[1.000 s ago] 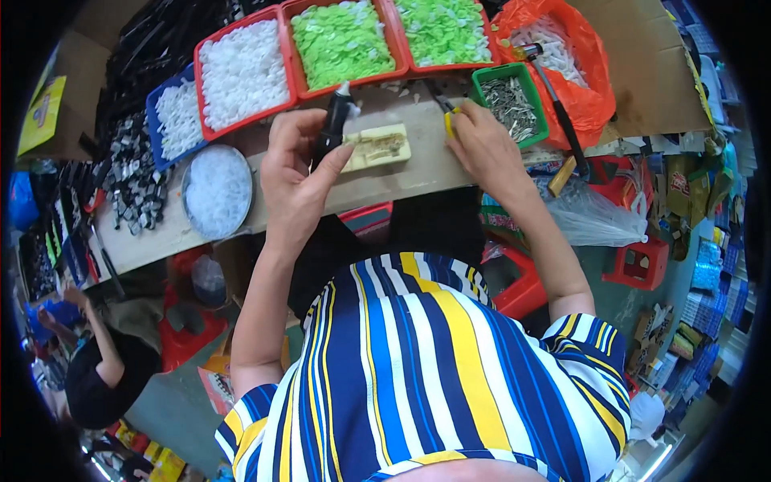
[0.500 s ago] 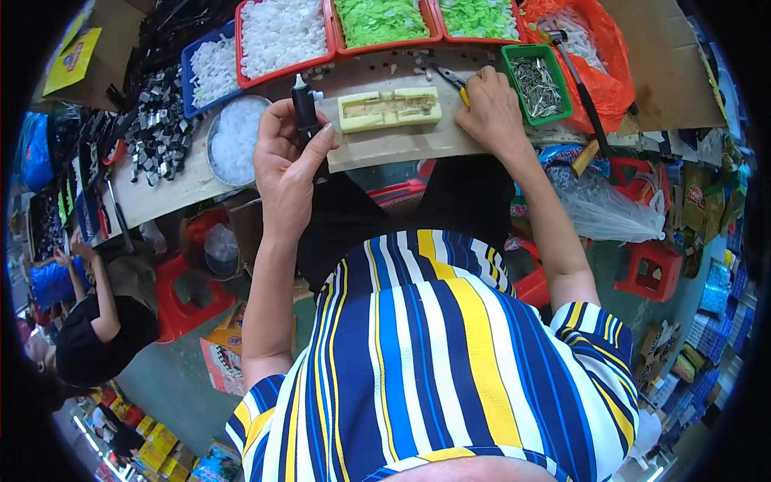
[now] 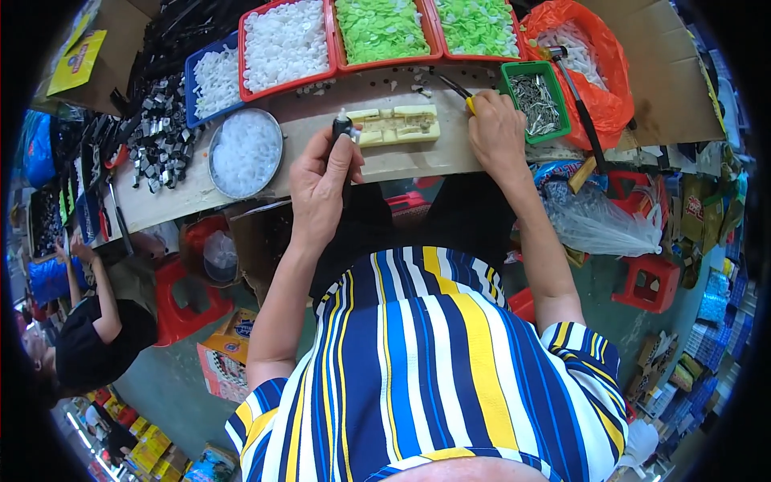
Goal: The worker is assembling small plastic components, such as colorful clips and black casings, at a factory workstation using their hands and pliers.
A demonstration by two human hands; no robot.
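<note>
Here, left hand [image 3: 323, 193] holds one cylinder [image 3: 343, 128]; right [image 3: 498, 132], seemingly one tool [image 3: 458, 89].

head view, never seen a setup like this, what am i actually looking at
No machine here, just two bare hands. A wide fisheye camera worn on the head looks down, so edges bend. The left hand holds a black piece with a pale tip. The right hand is at a yellow-handled tool; its grip is partly hidden. Between them, a cream block lies on the bench. Farther back, red trays hold white pieces and green pieces.
</note>
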